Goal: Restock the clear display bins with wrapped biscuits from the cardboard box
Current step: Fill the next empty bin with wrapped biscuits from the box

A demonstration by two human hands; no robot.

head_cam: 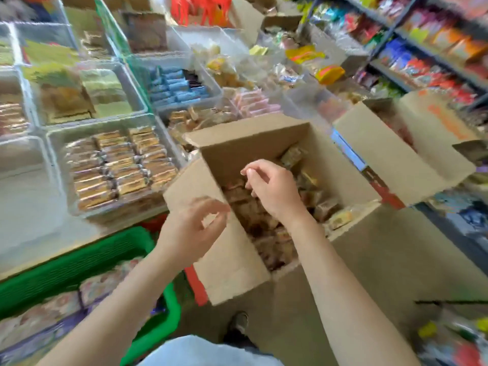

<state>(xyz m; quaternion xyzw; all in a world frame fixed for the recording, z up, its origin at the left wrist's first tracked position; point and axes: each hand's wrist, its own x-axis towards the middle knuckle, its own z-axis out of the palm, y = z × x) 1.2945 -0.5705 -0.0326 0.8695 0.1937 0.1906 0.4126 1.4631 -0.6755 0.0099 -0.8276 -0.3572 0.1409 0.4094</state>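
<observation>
Both the left hand (pixel 190 228) and right hand (pixel 269 188) hover loosely curled, holding nothing, over the upright cardboard box (pixel 237 260).

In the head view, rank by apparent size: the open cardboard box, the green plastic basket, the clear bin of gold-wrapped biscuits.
1. Open cardboard box
2. Green plastic basket, partly cut off, so unsure
3. Clear bin of gold-wrapped biscuits

The cardboard box (pixel 237 154) is made of plain brown corrugated card, matt and slightly rough, with strips of red tape (pixel 196 286) seen on its flaps. The wrapped biscuits (pixel 253 215) inside are sealed in thin, glossy, crinkled film. The display bins (pixel 52 143) are formed of clear, smooth, shiny plastic. A basket (pixel 79 257) of ribbed green plastic is seen at the near left. Pale blue cloth (pixel 206 352) is visible at the bottom edge.
</observation>
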